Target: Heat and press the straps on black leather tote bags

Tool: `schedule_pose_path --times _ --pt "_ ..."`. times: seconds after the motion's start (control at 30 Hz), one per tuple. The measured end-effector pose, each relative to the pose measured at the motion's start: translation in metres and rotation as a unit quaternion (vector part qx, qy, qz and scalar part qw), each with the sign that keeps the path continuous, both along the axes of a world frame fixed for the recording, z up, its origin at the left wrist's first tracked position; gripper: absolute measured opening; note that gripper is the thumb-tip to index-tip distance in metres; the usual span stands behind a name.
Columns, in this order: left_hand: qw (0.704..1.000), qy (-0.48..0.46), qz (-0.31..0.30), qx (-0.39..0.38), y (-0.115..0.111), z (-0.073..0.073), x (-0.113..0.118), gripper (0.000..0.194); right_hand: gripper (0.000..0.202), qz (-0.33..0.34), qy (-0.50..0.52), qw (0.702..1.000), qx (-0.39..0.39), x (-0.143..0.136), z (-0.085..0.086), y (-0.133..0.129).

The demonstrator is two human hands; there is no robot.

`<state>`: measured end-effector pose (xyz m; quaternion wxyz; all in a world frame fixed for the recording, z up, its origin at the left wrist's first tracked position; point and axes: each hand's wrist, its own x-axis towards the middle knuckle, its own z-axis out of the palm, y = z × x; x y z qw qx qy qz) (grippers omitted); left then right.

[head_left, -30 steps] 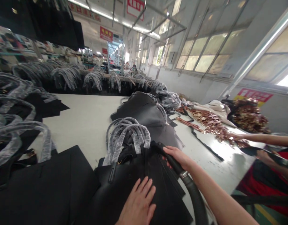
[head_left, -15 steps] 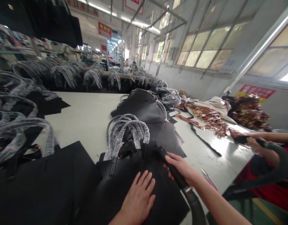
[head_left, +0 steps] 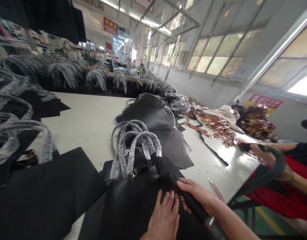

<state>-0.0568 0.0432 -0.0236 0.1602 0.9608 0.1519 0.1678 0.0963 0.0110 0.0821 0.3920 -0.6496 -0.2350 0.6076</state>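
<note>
My left hand (head_left: 164,213) lies flat with fingers stretched out on a black handbag (head_left: 118,200) in front of me. The bag's looped handles (head_left: 133,146) stand upright, wrapped in clear plastic. My right hand (head_left: 197,195) is closed around a black tube-shaped nozzle (head_left: 190,203) fixed to a thick hose by a metal clamp. Its tip is at the upper part of the bag, just above my left fingertips. Whether the tip touches the bag I cannot tell.
Black bags (head_left: 38,180) with wrapped handles lie at the left, and more bags (head_left: 148,111) are stacked beyond mine. A pen-like tool (head_left: 215,190), a black strip (head_left: 213,150) and brown straps (head_left: 215,123) are on the white table (head_left: 86,116). At right, a co-worker's hand (head_left: 264,155) holds another hose.
My left hand has slid right and closer to the nozzle. The nozzle tip has moved slightly lower in view. The bag and handles have shifted, and the view has turned slightly.
</note>
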Motion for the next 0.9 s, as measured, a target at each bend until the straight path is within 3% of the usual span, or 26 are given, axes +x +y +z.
schedule_pose_path --times 0.1,0.33,0.57,0.8,0.9 --pt "1.0 -0.002 0.005 0.004 0.0 -0.003 0.0 0.048 0.035 -0.02 -0.018 0.999 0.026 0.001 0.002 0.01" --pt "1.0 -0.012 0.003 0.028 0.001 -0.004 0.0 0.046 0.041 0.001 0.004 1.0 -0.007 0.006 0.001 -0.015" --pt "0.999 -0.014 0.029 0.026 0.0 -0.008 0.006 0.044 0.041 -0.09 -0.05 0.993 0.057 0.008 0.001 0.004" --pt "0.994 -0.044 0.079 -0.056 -0.007 -0.003 0.038 0.043 0.054 -0.088 -0.089 0.992 0.025 0.009 0.022 -0.04" --pt "0.991 -0.066 0.062 -0.099 0.0 0.008 0.019 0.038 0.056 -0.067 -0.087 0.994 0.01 -0.004 0.025 -0.05"
